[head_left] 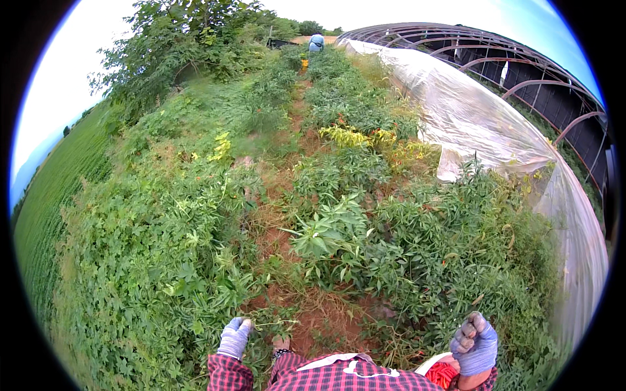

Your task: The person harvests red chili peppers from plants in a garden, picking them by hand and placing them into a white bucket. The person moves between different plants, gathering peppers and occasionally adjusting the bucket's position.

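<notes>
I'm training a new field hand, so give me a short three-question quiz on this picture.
1. True or false: both hands wear gloves.
2. What lies right of the plant rows? A) a brick wall B) a plastic-covered tunnel C) a pond
3. What colour are the things in the container by the right hand?

Key:
1. True: the left hand and the right hand are gloved.
2. B, the plastic-covered tunnel.
3. Red, in the container.

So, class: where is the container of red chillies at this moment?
In the head view, the container of red chillies sits at the bottom edge, right of centre, just left of the gloved right hand and beside the plaid shirt.
</notes>
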Demonstrator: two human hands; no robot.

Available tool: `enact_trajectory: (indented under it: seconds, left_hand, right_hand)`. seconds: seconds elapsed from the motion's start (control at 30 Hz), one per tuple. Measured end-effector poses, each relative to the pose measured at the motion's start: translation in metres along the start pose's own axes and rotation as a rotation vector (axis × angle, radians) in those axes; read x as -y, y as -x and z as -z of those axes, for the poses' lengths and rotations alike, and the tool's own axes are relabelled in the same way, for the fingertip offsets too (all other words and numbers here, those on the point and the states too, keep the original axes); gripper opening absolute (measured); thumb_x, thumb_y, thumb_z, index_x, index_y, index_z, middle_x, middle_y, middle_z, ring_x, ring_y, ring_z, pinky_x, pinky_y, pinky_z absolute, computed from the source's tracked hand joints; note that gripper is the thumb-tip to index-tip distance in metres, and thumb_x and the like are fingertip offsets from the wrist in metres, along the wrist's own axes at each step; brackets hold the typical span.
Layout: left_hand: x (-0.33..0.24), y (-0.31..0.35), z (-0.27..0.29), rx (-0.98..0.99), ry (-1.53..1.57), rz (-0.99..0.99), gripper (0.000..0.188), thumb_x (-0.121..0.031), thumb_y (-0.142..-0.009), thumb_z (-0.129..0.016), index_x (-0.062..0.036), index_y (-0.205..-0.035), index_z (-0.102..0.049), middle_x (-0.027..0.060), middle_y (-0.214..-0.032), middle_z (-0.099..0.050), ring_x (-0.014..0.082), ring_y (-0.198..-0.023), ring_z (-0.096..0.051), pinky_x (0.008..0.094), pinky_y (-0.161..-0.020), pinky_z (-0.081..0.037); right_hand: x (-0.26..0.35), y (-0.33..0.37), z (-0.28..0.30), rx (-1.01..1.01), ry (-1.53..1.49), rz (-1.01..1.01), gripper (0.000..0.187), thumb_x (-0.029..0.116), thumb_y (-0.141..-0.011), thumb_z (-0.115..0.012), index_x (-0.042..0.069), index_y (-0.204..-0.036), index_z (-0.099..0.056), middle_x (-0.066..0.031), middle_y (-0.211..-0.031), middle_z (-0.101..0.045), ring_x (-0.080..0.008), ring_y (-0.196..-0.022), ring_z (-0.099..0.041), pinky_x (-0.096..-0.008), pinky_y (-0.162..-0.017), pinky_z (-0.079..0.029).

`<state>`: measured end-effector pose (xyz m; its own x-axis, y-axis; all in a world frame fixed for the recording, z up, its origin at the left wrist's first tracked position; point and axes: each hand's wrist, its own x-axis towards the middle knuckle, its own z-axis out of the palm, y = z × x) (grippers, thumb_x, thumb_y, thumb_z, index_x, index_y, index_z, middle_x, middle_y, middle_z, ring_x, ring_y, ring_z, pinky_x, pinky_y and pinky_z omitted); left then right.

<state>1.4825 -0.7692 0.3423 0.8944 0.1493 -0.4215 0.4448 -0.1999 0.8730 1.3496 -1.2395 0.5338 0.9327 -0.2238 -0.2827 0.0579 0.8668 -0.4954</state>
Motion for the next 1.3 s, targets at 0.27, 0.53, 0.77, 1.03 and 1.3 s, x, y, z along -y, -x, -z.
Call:
enact_trajectory:
  seconds: [0.27,0.53,0.77,1.03,1.3]
  left_hand:
    - [-0.056,-0.012,0.02,-0.014,-0.195,-0.259,0.027,-0.021,-0.085,-0.055,-0.0007,-0.102,-0.058,0.0085,-0.087,-0.064,0.0147,-0.08,-0.058,0.0275,-0.075,-0.045]
    - [-0.033,-0.042,0.055,-0.124,-0.069,-0.098,0.027,-0.019,-0.085,-0.056,-0.0009,-0.104,-0.058,0.0071,-0.089,-0.063,0.0129,-0.081,-0.056,0.0264,-0.075,-0.045]
    - [-0.053,-0.143,0.098,-0.136,-0.079,-0.073,0.025,-0.018,-0.085,-0.056,0.0003,-0.102,-0.058,0.0066,-0.088,-0.062,0.0126,-0.081,-0.056,0.0259,-0.075,-0.044]
    - [-0.129,-0.312,0.18,-0.167,0.0,-0.093,0.026,-0.017,-0.085,-0.055,0.0013,-0.104,-0.057,0.0062,-0.091,-0.061,0.0125,-0.083,-0.056,0.0252,-0.077,-0.044]
    - [-0.247,-0.466,0.098,0.23,-0.167,-0.305,0.027,-0.018,-0.085,-0.056,-0.0003,-0.105,-0.056,0.0056,-0.092,-0.062,0.0124,-0.083,-0.056,0.0251,-0.076,-0.044]
  right_hand:
    - [0.018,-0.012,-0.019,0.163,0.031,0.256,0.018,0.011,-0.088,-0.046,-0.001,-0.1,-0.049,-0.004,-0.066,-0.044,-0.0085,-0.045,-0.033,-0.0223,-0.037,-0.029]
    - [-0.022,-0.074,-0.031,0.111,0.114,0.078,0.02,0.012,-0.089,-0.046,-0.001,-0.103,-0.051,-0.0036,-0.064,-0.044,-0.0088,-0.044,-0.033,-0.0225,-0.035,-0.028]
    - [-0.056,-0.141,-0.062,0.051,0.198,0.162,0.027,0.015,-0.092,-0.041,-0.002,-0.112,-0.047,-0.0015,-0.069,-0.04,-0.0072,-0.047,-0.031,-0.0203,-0.037,-0.026]
    - [-0.068,-0.206,-0.163,0.034,0.332,0.495,0.03,0.009,-0.089,-0.046,-0.005,-0.115,-0.043,-0.0017,-0.074,-0.037,-0.0079,-0.052,-0.031,-0.0208,-0.043,-0.028]
    - [-0.084,-0.284,-0.235,0.055,0.31,0.635,0.029,0.008,-0.089,-0.046,-0.007,-0.114,-0.044,-0.0018,-0.072,-0.037,-0.008,-0.052,-0.031,-0.0213,-0.043,-0.029]
